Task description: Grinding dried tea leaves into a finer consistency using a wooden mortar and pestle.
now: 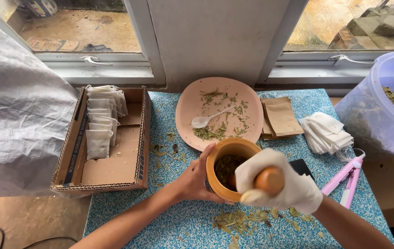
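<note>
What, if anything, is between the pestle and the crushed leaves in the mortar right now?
Nothing visible. The right hand, in a white glove, grips the wooden pestle, which angles down into the open mortar onto the dark leaves. The left hand cups the mortar's outer wall only.

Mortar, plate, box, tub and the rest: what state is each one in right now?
Mortar: upright, crushed leaves inside, steadied by bare left hand.
Pestle: in the mortar, gripped by gloved right hand.
Pink plate: scattered with leaf bits, white spoon lying on it.
Cardboard box: open, filled bags in a row.
Plastic tub: lidless, holding leaves.
Brown sachets: stacked flat.
</note>
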